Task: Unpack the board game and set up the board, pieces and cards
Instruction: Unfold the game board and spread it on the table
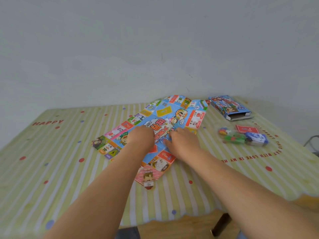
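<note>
A colourful paper game board (172,114) lies unfolded at the middle of the surface, creased, with its far edge curling upward. To its right lies the open blue game box (227,107), its open end facing the viewer. Nearer, well apart from the board, sit a red card deck (246,129), a blue-and-white card deck (257,138), and small bagged pieces with a die (229,135).

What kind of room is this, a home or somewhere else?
Probably a home: a table with a striped, dotted tablecloth pushed against a bare white wall, with a paper game board spread on it.
</note>
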Tool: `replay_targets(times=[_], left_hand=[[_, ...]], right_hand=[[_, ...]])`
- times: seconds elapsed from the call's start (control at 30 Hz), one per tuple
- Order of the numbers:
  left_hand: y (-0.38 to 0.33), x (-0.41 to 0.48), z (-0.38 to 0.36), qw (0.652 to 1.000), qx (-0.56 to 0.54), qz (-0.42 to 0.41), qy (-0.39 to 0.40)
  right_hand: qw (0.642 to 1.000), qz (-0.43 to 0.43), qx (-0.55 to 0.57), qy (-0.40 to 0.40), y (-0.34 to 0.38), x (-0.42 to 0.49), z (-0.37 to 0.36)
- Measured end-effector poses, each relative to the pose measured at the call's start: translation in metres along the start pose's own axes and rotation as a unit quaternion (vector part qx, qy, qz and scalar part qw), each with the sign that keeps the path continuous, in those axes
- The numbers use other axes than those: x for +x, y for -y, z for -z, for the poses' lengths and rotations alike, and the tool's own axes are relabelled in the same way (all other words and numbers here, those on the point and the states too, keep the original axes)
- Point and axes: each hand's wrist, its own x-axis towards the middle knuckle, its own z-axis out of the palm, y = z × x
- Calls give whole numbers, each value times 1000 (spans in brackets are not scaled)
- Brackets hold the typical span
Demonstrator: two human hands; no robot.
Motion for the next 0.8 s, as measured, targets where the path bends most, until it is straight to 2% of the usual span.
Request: replay_targets(times=[0.2,0.33,0.67,0.8], left_hand=[[-1,-4,5,1000,-25,0,2],[-8,-8,9,998,-57,12,7],[15,-4,0,987,-156,-20,43],[16,-2,-6,984,-175,-12,42]], right_hand=[[1000,-4,12,13,-1,-3,-3],[999,-2,24,49,-5,-2,0],[989,34,47,136,-17,9,11],[989,48,31,134,-12,9,11]])
